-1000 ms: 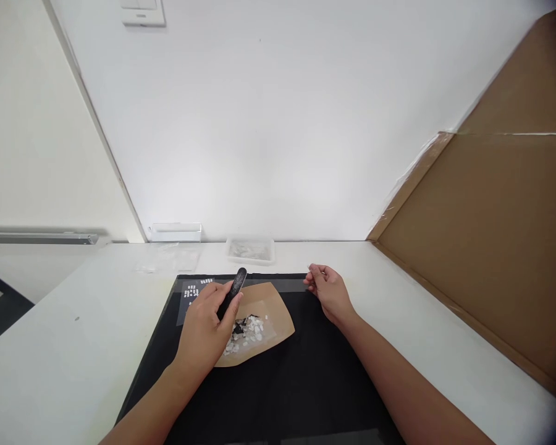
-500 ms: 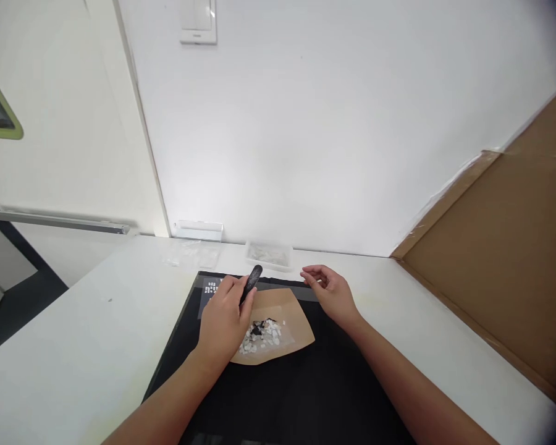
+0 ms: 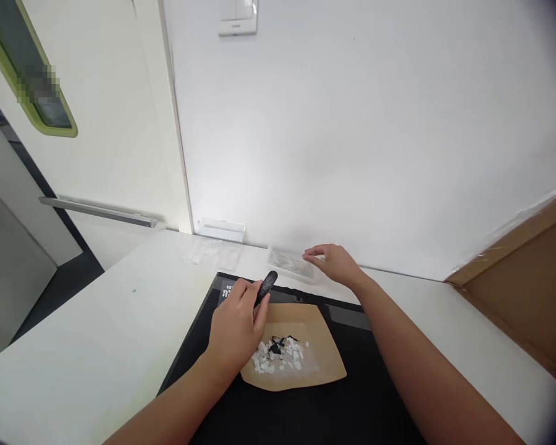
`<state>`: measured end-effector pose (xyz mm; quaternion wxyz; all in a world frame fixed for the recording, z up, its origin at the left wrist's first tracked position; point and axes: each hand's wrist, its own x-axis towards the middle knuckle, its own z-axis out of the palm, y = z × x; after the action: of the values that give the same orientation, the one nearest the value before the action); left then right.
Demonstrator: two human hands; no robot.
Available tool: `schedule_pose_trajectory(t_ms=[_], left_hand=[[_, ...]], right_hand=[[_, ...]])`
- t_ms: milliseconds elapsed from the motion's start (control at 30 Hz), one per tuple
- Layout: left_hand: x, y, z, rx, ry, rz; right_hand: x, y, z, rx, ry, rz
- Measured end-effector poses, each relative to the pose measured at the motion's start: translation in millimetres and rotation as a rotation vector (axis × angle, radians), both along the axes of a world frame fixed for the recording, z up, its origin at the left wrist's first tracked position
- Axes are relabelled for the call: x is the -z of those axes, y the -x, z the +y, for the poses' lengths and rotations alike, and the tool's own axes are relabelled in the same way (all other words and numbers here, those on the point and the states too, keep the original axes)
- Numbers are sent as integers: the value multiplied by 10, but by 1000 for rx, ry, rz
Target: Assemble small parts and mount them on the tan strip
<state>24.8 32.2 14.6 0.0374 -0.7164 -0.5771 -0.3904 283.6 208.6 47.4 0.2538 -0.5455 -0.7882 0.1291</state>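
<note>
My left hand [image 3: 238, 324] is closed around a black rounded stick-like object [image 3: 265, 287], whose upper end pokes out past the thumb. It hovers over the left side of a brown paper tray [image 3: 327, 368]. White scraps [image 3: 290, 355] and some black shreds [image 3: 277, 346] lie in that tray. Farther back, my right hand [image 3: 336, 262] reaches over the right end of a shallow clear plastic box [image 3: 290, 264] with pale pieces inside. Its thumb and forefinger are pinched together; whatever they may hold is too small to make out.
Under the tray lies a black mat [image 3: 306, 414] on the white table [image 3: 97, 346]. Clear plastic bags [image 3: 213, 253] and a clear lid-like case [image 3: 221, 230] rest against the wall at the back left. A brown cardboard panel [image 3: 528, 296] stands at the right.
My right hand has moved from beside the mat's far edge to above the clear box. My left hand keeps its hold on the black object. The view has shifted and tilted.
</note>
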Motion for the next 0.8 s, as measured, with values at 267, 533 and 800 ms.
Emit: schedule_pose_trajectory(t_ms=[267,533,800], left_hand=[[-24,9,14,-3,-47,2],[-29,13,24,10,-52,10],[4,14,36,18,-25,15]], right_hand=[[40,-95,122,-70,145,-135],[194,22,160,-112,178,-248],[176,28,98,-123,185,-248]])
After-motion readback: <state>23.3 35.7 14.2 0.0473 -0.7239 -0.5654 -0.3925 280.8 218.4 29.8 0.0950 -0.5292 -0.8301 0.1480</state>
